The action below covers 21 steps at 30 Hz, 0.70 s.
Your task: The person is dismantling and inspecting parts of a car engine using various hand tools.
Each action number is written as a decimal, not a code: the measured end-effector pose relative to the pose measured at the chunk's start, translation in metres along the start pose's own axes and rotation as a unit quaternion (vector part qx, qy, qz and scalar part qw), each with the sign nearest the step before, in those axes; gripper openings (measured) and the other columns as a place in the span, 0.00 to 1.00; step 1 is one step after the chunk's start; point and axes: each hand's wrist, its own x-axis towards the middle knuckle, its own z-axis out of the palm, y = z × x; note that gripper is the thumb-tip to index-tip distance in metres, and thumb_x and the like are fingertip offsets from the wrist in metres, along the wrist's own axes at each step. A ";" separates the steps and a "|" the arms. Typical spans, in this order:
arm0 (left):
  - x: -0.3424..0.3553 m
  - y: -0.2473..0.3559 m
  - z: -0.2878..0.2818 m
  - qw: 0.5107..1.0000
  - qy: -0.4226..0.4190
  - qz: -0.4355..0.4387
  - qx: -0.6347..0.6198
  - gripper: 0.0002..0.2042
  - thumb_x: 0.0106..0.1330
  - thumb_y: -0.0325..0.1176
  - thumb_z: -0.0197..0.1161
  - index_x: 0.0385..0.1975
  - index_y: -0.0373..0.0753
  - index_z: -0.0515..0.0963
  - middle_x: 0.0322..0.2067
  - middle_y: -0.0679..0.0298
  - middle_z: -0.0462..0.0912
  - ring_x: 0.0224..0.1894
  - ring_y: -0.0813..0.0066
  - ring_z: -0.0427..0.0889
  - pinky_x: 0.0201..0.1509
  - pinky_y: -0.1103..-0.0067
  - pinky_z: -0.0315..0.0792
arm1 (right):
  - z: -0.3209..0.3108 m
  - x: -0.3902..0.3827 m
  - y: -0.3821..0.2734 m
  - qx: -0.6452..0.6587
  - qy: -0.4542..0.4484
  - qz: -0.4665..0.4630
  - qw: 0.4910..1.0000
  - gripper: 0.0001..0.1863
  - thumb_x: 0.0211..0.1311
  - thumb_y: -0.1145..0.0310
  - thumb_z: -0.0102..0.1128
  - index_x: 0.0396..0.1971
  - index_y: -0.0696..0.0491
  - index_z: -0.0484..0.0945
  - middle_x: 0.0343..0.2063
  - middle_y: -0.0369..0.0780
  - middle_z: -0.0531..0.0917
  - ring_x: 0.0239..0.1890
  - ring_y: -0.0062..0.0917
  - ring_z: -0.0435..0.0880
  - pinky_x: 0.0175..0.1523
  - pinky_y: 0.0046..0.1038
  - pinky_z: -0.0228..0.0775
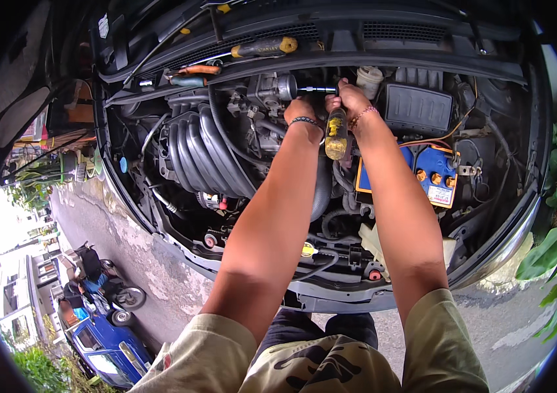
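My right hand (352, 99) is closed around a tool at the upper middle of the engine bay. A yellow-and-black screwdriver handle (336, 137) points toward me from below its fingers. A chrome shaft (312, 88) runs sideways from that grip to the round metal throttle body (284, 86). My left hand (301, 112) is curled just below the throttle body, left of the handle; what its fingertips grip is hidden. The ribbed black intake manifold (200, 147) lies to the left of my forearms.
Another screwdriver (262, 47), orange-handled pliers (200, 69) and a teal-handled tool (188, 80) rest along the rear rail. A blue battery (434, 159) and black lidded box (416, 105) sit at right. A blue vehicle (105, 350) and motorcycle (128, 295) stand outside at lower left.
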 end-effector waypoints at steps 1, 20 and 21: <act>-0.002 -0.002 0.016 0.988 -0.008 -0.085 -0.126 0.15 0.68 0.35 0.51 0.39 0.30 0.80 0.35 0.53 0.84 0.35 0.64 0.84 0.36 0.68 0.77 | -0.008 0.001 -0.001 0.028 0.006 -0.009 1.000 0.14 0.75 0.46 0.40 0.39 0.40 0.63 0.21 0.36 0.63 0.16 0.16 0.61 0.18 0.18 0.57; 0.030 -0.013 0.029 0.721 0.053 -0.163 -0.672 0.12 0.68 0.25 0.59 0.50 0.40 0.73 0.39 0.62 0.79 0.37 0.68 0.81 0.38 0.72 0.77 | 0.008 0.002 0.007 0.008 -0.002 0.011 1.000 0.15 0.75 0.49 0.43 0.36 0.45 0.65 0.20 0.35 0.64 0.16 0.17 0.61 0.20 0.19 0.57; 0.014 -0.005 0.043 0.717 0.047 -0.176 -0.673 0.12 0.68 0.25 0.59 0.50 0.40 0.73 0.39 0.62 0.79 0.37 0.68 0.81 0.38 0.72 0.77 | -0.005 -0.004 0.001 0.007 0.012 0.005 1.000 0.15 0.75 0.49 0.43 0.36 0.45 0.65 0.20 0.35 0.64 0.16 0.17 0.61 0.20 0.19 0.57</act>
